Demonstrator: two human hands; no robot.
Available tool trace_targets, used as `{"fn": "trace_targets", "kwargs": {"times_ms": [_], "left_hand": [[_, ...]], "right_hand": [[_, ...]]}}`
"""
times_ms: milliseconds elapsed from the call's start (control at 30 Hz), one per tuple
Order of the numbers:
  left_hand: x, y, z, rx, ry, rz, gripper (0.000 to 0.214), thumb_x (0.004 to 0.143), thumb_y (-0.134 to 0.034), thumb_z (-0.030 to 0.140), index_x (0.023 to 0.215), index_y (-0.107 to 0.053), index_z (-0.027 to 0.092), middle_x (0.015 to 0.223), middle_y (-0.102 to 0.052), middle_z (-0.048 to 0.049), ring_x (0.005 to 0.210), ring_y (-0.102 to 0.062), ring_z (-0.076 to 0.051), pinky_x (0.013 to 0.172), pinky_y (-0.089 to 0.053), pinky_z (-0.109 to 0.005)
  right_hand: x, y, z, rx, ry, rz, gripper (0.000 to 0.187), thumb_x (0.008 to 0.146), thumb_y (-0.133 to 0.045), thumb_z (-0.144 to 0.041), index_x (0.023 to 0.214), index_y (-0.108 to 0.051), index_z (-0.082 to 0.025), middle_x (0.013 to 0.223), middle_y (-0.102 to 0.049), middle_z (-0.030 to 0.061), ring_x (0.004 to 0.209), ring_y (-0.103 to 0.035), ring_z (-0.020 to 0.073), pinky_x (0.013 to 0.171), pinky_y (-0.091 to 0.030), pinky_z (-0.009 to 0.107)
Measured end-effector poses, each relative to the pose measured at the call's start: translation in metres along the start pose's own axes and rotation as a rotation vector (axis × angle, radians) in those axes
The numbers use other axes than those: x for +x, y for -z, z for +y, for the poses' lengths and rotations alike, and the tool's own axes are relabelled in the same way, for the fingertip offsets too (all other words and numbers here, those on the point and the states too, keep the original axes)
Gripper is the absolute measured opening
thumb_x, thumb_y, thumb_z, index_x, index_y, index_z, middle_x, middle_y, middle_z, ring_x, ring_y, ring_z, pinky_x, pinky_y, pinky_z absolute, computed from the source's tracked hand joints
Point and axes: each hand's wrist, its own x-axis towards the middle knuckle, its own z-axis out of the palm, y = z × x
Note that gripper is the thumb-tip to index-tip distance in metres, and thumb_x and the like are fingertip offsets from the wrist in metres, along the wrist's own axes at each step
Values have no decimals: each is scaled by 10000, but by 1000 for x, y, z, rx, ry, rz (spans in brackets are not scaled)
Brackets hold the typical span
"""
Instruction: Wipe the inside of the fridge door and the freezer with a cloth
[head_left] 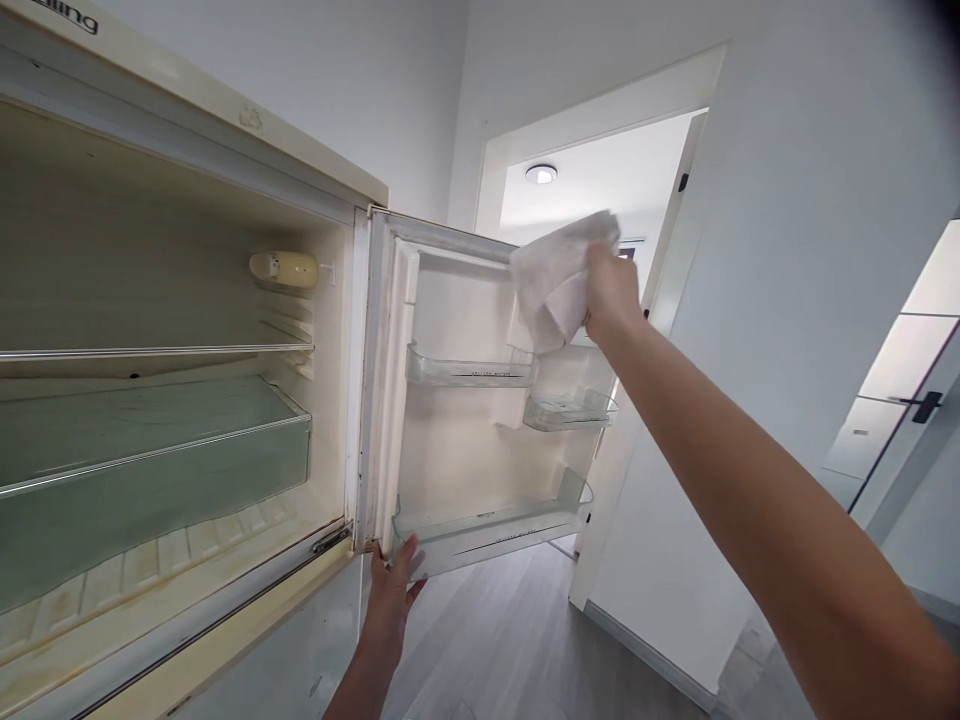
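A white cloth (pixel 556 285) is bunched in my right hand (pixel 611 292), whose fingers are closed around it. It hangs before the upper outer corner of the open refrigerator door (pixel 465 450); whether it touches the door is unclear. Down at the door's lower corner on the hinge side, my left hand (pixel 391 590) grips the bottom edge, some fingers hidden beneath. Clear plastic door shelves line the inside: an upper left one (pixel 471 372), a smaller right one (pixel 570 410) and a long bottom one (pixel 495 530).
To the left stands the open refrigerator compartment (pixel 330 400), with a glass shelf (pixel 157 352), a greenish clear drawer (pixel 157 490) and a yellowish lamp cover (pixel 285 269). Behind the door is a doorway frame (pixel 491 190). Grey wood-look floor (pixel 510 640) lies below.
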Motion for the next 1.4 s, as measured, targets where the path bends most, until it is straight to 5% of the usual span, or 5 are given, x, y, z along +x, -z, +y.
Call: {"fn": "trace_targets", "kwargs": {"times_ms": [133, 433, 867, 1100, 1400], "left_hand": [[-2, -3, 2, -20, 14, 28, 874, 661, -705, 503, 1379, -213, 434, 1549, -313, -42, 1363, -403, -283, 1070, -436, -516], [-2, -1, 0, -17, 3, -13, 851, 654, -703, 534, 1363, -241, 442, 1530, -349, -42, 1341, -431, -280, 1072, -425, -515], [-5, -6, 1, -47, 1, 29, 878, 647, -717, 509, 1374, -232, 435, 1528, -348, -45, 1343, -430, -286, 1060, -444, -503], [0, -3, -3, -42, -6, 5, 755, 651, -714, 499, 1297, -324, 466, 1473, -408, -16, 1290, -481, -269, 942, -478, -426], [-4, -3, 0, -52, -8, -4, 708, 667, -706, 468, 1274, -344, 446, 1461, -409, -25, 1275, -481, -269, 892, -472, -394]], "right_hand": [[-4, 10, -7, 110, 39, 267, 472, 983, -190, -446, 1227, -483, -168, 1035, -627, 135, 944, -600, 223, 852, -470, 383], [-81, -19, 36, -303, 369, -332, 511, 946, -303, -405, 1339, -486, -135, 1315, -571, 177, 1202, -530, 323, 970, -437, 490], [-177, -82, 9, -397, 563, -170, 696, 838, -425, -160, 1506, -238, -212, 1595, -160, 29, 1475, -16, 262, 1181, -151, 494], [-178, -115, 0, -409, 857, -197, 782, 836, -434, -123, 1514, -122, -358, 1552, -283, -60, 1442, -196, 260, 1161, -185, 455], [-165, -84, 55, -499, 1025, -254, 788, 849, -386, -98, 1501, -66, -405, 1512, -357, -104, 1226, -430, 219, 1112, -227, 412]]}}
